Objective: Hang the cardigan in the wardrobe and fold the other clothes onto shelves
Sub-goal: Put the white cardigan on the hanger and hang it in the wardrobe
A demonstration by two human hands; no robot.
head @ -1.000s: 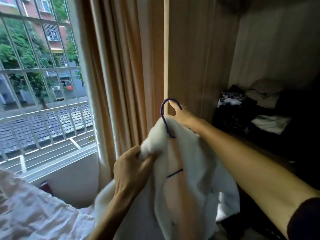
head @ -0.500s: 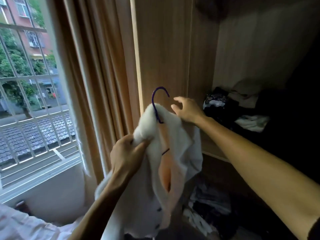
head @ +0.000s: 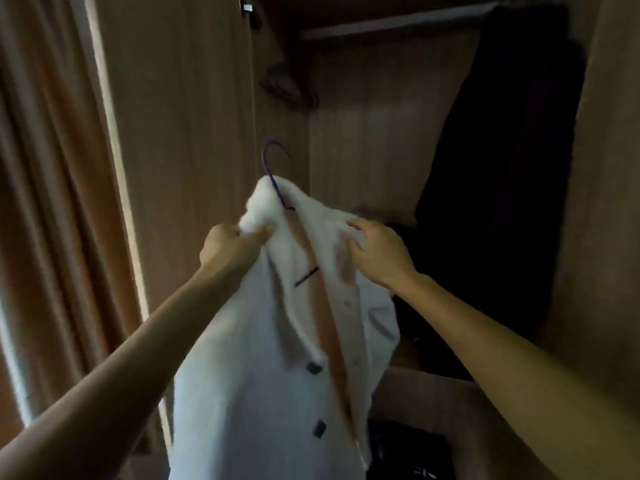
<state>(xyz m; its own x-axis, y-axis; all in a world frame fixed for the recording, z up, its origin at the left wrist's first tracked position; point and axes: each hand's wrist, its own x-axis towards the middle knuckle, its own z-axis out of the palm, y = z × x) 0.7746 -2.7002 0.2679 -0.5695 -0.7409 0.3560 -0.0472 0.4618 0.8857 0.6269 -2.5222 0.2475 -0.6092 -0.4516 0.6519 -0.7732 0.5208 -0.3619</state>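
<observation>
Head view: a white fluffy cardigan with dark buttons hung on a purple wire hanger, held up before the brown wooden wardrobe. The left hand clenched its left shoulder; the right hand pinched its right shoulder. The hanger's hook stood free, well below the far clothes rail, where a dark hanging garment filled the right.

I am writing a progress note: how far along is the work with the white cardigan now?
Done: the cardigan sits on the purple hanger. In hand: the left hand and right hand hold its shoulders up. Left: the hook is not yet on the rail; folding cannot be judged here.
</observation>
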